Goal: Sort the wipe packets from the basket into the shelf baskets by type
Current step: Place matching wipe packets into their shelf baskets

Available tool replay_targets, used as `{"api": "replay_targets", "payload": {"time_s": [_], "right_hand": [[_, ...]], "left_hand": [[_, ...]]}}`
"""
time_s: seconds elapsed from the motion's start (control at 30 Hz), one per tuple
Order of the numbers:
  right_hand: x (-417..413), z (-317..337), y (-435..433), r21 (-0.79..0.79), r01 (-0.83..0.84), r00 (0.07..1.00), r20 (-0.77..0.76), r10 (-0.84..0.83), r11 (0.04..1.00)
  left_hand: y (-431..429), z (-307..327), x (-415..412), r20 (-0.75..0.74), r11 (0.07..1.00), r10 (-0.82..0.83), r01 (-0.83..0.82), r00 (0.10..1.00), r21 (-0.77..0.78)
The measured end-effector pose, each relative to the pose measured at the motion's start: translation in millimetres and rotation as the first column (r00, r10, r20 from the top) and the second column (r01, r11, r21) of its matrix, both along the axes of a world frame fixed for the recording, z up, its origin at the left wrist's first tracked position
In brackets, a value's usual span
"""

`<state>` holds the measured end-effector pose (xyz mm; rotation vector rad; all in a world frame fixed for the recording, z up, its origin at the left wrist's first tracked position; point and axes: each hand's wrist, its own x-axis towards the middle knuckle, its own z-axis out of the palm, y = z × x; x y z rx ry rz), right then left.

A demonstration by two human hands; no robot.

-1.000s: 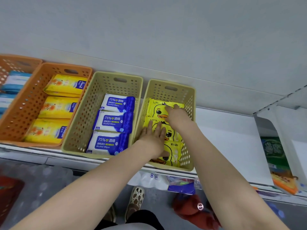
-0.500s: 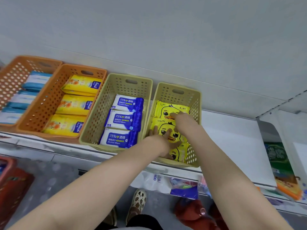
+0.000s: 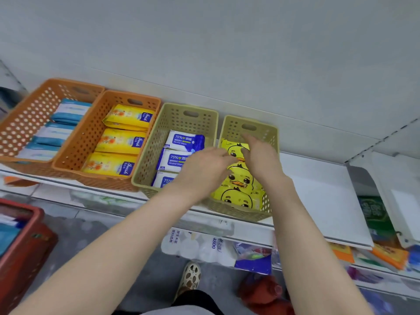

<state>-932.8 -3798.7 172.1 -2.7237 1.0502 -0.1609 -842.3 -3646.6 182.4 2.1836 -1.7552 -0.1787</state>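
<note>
Grip of both hands slack, fingers straight, nothing held, left hand [image 3: 204, 169] and right hand [image 3: 261, 155] over yellow duck wipe packets [image 3: 241, 187] in rightmost khaki shelf basket [image 3: 231, 129], red basket [image 3: 25, 242] at near left

Left hand [image 3: 205, 170] and right hand [image 3: 261, 155] outstretched, relaxed.

Left hand [image 3: 204, 169] has lifted off the duck packets [image 3: 239, 181]
</note>
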Motion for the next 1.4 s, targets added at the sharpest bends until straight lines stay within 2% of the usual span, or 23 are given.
{"api": "replay_targets", "payload": {"time_s": [0.1,0.17,0.3,0.5,0.63,0.7,0.77,0.8,0.87,0.93,1.0,1.03,1.1,1.17,1.23,1.3,1.37,1.4], "right_hand": [[10.7,16.1,50.6,-0.058,-0.033,0.975,0.218,0.045,0.998],[25.0,16.7,91.1,-0.083,-0.075,0.946,0.309,0.098,0.994],[70.0,3.3,188.2,-0.073,-0.155,0.901,0.399,0.172,0.985],[141.5,-38.4,359.9,-0.023,-0.365,0.816,0.472,0.332,0.931],[181.8,-62.0,444.7,0.031,-0.496,0.782,0.451,0.43,0.868],[203.3,-78.0,472.3,0.059,-0.554,0.786,0.365,0.498,0.83],[226.3,-97.4,491.1,0.144,-0.59,0.807,0.136,0.575,0.794],[237.5,-106.4,497.9,0.184,-0.609,0.786,0.004,0.619,0.772],[258.3,-122.3,508.6,0.254,-0.616,0.704,-0.246,0.666,0.746],[278.2,-136.1,515.6,0.277,-0.626,0.583,-0.454,0.674,0.729],[293.0,-148.0,518.9,0.283,-0.654,0.468,-0.578,0.668,0.702],[299.3,-153.4,517.6,0.294,-0.65,0.449,-0.595,0.666,0.701],[310.4,-153.1,508.7,0.364,-0.603,0.498,-0.523,0.692,0.71],[320.3,-144.4,496.0,0.472,-0.497,0.68,-0.31,0.664,0.728],[326.1,-128.2,484.8,0.66,-0.334,0.872,-0.054,0.486,0.673],[325.8,-112.5,482.1,0.832,-0.192,0.964,0.06,0.261,0.52],[325.7,-101.5,487.4,0.902,-0.165,0.983,0.12,0.136,0.4],[325.8,-97.1,492.6,0.921,-0.164,0.986,0.141,0.089,0.354]], "left_hand": [[62.6,-2.0,27.7,-0.168,0.969,0.157,-0.185,0.973,-0.166],[111.4,-11.8,48.7,-0.199,0.935,0.23,-0.273,0.953,-0.227],[226.1,-29.2,91.1,-0.225,0.863,0.348,-0.405,0.91,-0.303],[408.5,-60.3,151.5,-0.217,0.789,0.551,-0.588,0.806,-0.177],[499.2,-85.9,182.6,-0.163,0.713,0.698,-0.699,0.697,0.062],[529.0,-100.0,195.7,-0.146,0.681,0.732,-0.708,0.665,0.188],[548.6,-114.0,209.6,-0.131,0.66,0.745,-0.693,0.654,0.289],[554.3,-120.6,216.1,-0.127,0.655,0.745,-0.681,0.655,0.326],[560.0,-133.3,226.0,-0.117,0.651,0.736,-0.65,0.666,0.393],[563.2,-142.8,232.0,-0.116,0.642,0.733,-0.624,0.671,0.446],[566.0,-150.6,233.7,-0.139,0.636,0.733,-0.599,0.665,0.486],[567.0,-154.0,234.8,-0.145,0.633,0.733,-0.587,0.665,0.504],[568.0,-157.7,239.3,-0.165,0.63,0.733,-0.568,0.66,0.53],[566.2,-158.7,246.1,-0.212,0.64,0.747,-0.594,0.63,0.488],[559.0,-150.4,252.0,-0.317,0.643,0.766,-0.656,0.559,0.396],[548.4,-135.9,258.7,-0.541,0.626,0.747,-0.68,0.385,0.381],[538.2,-123.4,267.4,-0.796,0.638,0.601,-0.645,0.077,0.42],[536.0,-123.7,272.9,-0.852,0.66,0.523,-0.621,-0.025,0.423]]}}
